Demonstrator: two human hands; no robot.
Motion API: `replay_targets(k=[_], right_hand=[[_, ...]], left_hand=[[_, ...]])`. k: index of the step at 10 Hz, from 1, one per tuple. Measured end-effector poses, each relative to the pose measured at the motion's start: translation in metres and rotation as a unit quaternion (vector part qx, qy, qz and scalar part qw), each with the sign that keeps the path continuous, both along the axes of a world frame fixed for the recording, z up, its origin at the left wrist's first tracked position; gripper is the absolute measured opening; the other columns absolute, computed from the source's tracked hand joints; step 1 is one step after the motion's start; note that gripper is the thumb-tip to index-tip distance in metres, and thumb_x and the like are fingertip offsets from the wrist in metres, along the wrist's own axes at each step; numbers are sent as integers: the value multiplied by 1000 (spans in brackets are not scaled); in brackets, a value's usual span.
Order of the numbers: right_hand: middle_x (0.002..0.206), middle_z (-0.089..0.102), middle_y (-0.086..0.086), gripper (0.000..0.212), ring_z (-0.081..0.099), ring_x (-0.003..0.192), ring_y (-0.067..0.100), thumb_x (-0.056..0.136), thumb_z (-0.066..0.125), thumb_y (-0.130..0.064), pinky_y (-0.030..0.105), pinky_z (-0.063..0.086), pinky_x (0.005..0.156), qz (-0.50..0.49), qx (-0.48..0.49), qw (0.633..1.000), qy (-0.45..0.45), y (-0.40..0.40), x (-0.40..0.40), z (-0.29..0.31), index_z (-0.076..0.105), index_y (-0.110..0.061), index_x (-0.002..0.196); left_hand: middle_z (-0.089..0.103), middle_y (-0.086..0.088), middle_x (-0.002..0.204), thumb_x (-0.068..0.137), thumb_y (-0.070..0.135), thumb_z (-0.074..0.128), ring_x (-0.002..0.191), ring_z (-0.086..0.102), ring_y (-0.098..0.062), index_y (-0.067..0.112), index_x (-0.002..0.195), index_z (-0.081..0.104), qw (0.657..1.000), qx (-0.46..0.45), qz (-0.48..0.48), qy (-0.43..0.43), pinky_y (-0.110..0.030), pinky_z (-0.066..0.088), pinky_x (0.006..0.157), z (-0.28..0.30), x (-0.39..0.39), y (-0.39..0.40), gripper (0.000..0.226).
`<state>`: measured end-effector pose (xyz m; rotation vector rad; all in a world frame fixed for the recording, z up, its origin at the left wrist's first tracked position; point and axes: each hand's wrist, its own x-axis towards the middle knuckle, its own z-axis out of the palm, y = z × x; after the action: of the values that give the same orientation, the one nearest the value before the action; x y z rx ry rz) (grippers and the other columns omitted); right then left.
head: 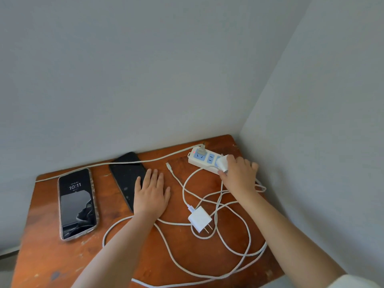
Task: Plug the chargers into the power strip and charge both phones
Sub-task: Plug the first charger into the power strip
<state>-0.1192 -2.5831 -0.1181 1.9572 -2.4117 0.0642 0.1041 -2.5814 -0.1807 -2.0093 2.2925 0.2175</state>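
Observation:
A white power strip (204, 158) with blue sockets and a red light lies at the table's back right. My right hand (239, 175) grips a white charger (222, 163) at the strip's right-hand socket. A second white charger (200, 218) lies loose in the tangle of white cables (232, 231), prongs pointing toward me. A free cable tip (168, 164) rests left of the strip. My left hand (151, 194) lies flat on the table, partly over a dark phone (127, 175). Another phone (76, 203) at the left shows a lit screen reading 10:11.
The brown wooden table (62, 256) stands in a corner, with grey walls close behind and at the right. The strip's own white cord (124, 162) runs left along the back edge, past both phones.

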Motion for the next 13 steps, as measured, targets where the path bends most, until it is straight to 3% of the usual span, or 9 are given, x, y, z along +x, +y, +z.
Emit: replay_targets(k=[2,5,6,8,9,10,12,13], right_hand=[[129,51,5,35,45,115,22,91,54,-26,37,26,100,173,92,978,69,-22,-11,34,52,-20,126],[111,56,5,20,49,105,22,89,55,-21,37,28,99,234,173,938,186,-52,8,57,60,-19,108],[92,51,4,14,50,98,22,88,54,-21,36,29,95,239,184,934,192,-57,13,59,63,-18,99],[76,45,1,13,53,97,22,88,56,-19,35,27,99,251,195,926,204,-64,28,63,63,-16,98],[92,59,5,22,54,98,22,88,59,-18,32,32,95,275,179,925,193,-64,33,62,58,-16,110],[118,57,9,39,53,106,25,86,63,-20,31,37,95,280,150,937,147,-62,30,60,49,-12,122],[129,49,10,38,46,115,26,90,56,-28,29,38,96,270,115,948,122,-55,14,56,51,-6,121],[134,48,8,36,44,117,24,92,52,-29,31,30,102,305,116,934,146,-52,7,55,54,-5,120]], left_hand=[[13,-2,154,93,50,14,141,1,-20,20,142,11,1000,-7,3,4,-42,-4,112,0,-1,0,58],[12,-2,154,93,50,14,141,-1,-21,20,142,10,1000,-5,6,13,-42,-5,112,3,-1,0,58],[12,-2,154,92,51,14,141,-1,-21,20,142,10,1000,-5,7,14,-42,-5,112,2,-2,0,58],[12,-2,154,92,50,14,141,-1,-21,20,142,11,1000,-3,6,23,-42,-6,111,2,-1,0,58],[13,-2,154,92,50,14,141,-1,-21,20,142,11,1000,-3,5,25,-42,-6,112,2,0,1,58],[12,-2,154,93,50,13,141,-1,-21,20,142,10,1000,1,6,25,-42,-7,112,3,-1,1,58],[13,-2,154,93,49,14,141,0,-21,20,142,11,1000,-1,6,24,-42,-5,112,3,-1,0,58],[14,-2,154,93,49,14,141,0,-20,20,142,11,1000,-1,5,22,-42,-5,112,2,-1,0,58]])
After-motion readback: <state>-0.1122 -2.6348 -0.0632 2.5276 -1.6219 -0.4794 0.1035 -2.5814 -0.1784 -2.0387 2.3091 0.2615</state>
